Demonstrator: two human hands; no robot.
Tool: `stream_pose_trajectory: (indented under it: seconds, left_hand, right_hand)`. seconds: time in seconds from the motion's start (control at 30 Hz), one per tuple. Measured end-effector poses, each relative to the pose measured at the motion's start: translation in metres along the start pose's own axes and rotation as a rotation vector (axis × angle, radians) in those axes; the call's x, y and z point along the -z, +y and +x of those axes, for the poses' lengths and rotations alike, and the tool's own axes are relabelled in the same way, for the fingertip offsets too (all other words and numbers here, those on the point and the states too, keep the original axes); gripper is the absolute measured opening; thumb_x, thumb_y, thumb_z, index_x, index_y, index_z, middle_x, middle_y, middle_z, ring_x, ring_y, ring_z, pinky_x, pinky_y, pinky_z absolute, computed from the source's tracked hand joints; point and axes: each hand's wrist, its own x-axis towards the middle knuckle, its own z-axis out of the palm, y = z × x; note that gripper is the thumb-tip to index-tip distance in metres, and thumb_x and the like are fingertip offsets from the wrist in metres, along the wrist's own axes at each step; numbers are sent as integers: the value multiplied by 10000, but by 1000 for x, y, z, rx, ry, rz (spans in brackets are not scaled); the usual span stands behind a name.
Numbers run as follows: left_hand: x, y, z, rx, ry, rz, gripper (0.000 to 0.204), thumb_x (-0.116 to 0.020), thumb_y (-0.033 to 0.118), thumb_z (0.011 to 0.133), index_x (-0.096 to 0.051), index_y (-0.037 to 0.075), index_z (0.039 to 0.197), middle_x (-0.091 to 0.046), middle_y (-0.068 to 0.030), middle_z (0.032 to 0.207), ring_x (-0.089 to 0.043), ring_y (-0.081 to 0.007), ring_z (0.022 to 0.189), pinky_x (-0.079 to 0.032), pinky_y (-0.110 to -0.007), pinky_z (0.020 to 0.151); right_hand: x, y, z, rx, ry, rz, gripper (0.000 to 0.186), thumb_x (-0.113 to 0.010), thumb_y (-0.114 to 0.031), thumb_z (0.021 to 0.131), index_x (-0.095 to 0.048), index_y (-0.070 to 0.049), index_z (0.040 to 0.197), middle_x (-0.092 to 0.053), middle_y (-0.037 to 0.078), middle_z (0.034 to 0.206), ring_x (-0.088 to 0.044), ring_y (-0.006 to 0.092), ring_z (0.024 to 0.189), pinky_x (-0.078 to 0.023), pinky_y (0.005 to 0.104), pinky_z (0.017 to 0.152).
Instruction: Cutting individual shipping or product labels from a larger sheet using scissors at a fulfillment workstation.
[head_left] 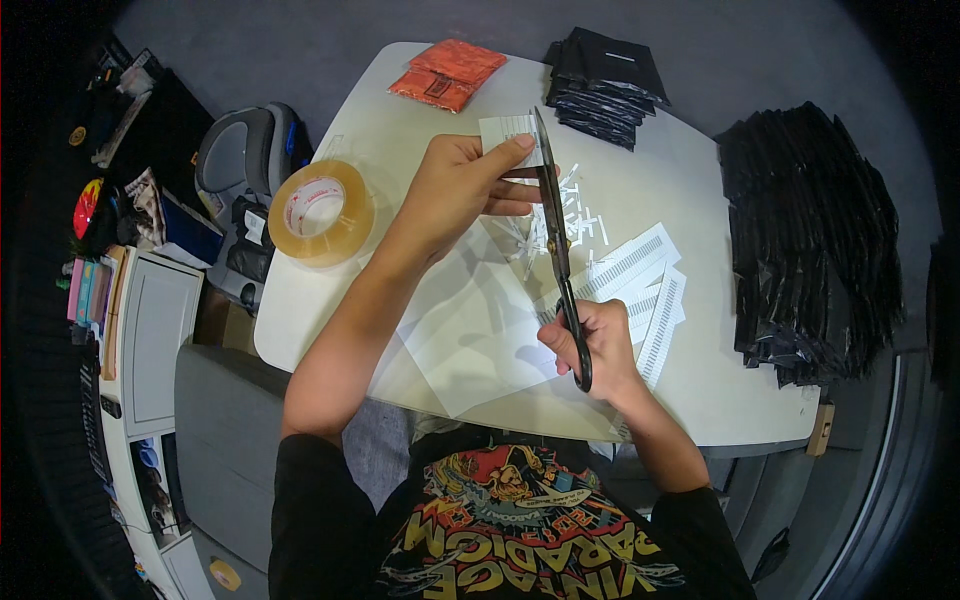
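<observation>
Scissors in right hand, perhaps touching paper in left hand.

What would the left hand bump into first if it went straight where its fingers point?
Probably the scissors, right beside the left hand, though it might slip underneath: depth is unclear.

A black T-shirt with short sleeves is worn at the bottom centre of the frame. Its front is covered by a print in red, yellow, blue and white, below which large yellow lettering is seen upside down. The left hand and right hand are left bare, as are both forearms.
</observation>
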Motion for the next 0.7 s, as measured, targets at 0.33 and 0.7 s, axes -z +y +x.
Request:
stream_pose_trajectory:
  seconds: [0.33,0.7]
  left_hand:
    - [-1,-1,1,-16,2,2,319,-582,267,1017,-674,-25,1106,-741,-196,1025,-756,-194,845,-615,-228,654]
    - [1,-1,1,-8,-7,-10,331,-587,282,1016,-668,-28,1097,-739,-192,1040,-754,-200,861,-612,-230,671]
  right_hand:
    - [-1,-2,-1,-4,27,-20,441,-815,-275,840,-583,-3,582,-505,30,446,-451,75,436,-341,283,416]
    - [-4,-4,-1,10,69,-99,498,-830,-281,831,-529,-22,530,-464,20,430,-386,73,424,-321,289,406]
